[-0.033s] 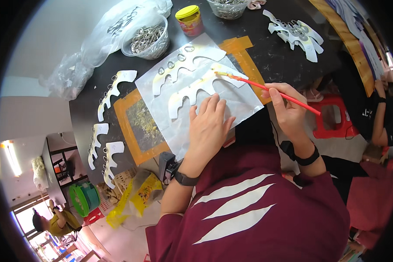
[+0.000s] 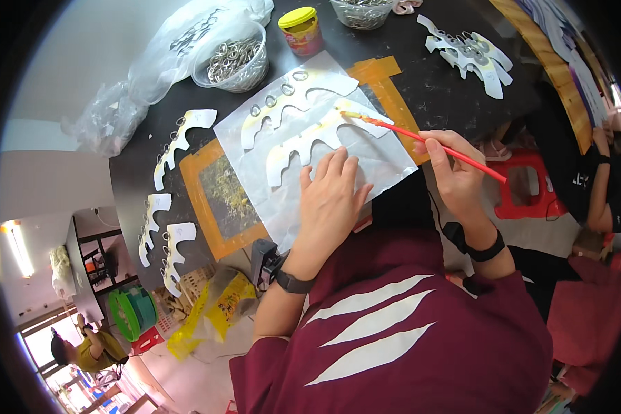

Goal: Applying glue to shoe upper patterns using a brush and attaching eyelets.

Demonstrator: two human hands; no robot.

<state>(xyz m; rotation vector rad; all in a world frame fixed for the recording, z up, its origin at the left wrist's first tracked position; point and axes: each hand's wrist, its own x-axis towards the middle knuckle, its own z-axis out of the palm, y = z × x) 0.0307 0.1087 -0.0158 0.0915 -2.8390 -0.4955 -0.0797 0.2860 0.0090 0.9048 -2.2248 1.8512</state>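
Black tabletop (image 2: pixel 386 45) here, with a white sheet (image 2: pixel 248 165) as the landmark and orange tape (image 2: pixel 196 196) poking out both sides of it. On the sheet's lower half sits a scalloped white cutout (image 2: pixel 321 131) with yellowish smears. Left hand (image 2: pixel 328 190) is palm-down on the sheet, fingers slightly fanned, thumb out sideways, fingertips at the cutout's lower edge. Right hand (image 2: pixel 452 169), just off the sheet's right edge, pinches a red-handled brush (image 2: pixel 407 134) between thumb and fingers, tip at the cutout's upper edge; can't tell how hard it's pressing, if at all. Second cutout with metal rings (image 2: pixel 276 110) is on the sheet's upper half. Clear plastic tub (image 2: pixel 252 79) of rings and a yellow-lidded jar (image 2: pixel 302 34) stand beyond the sheet.
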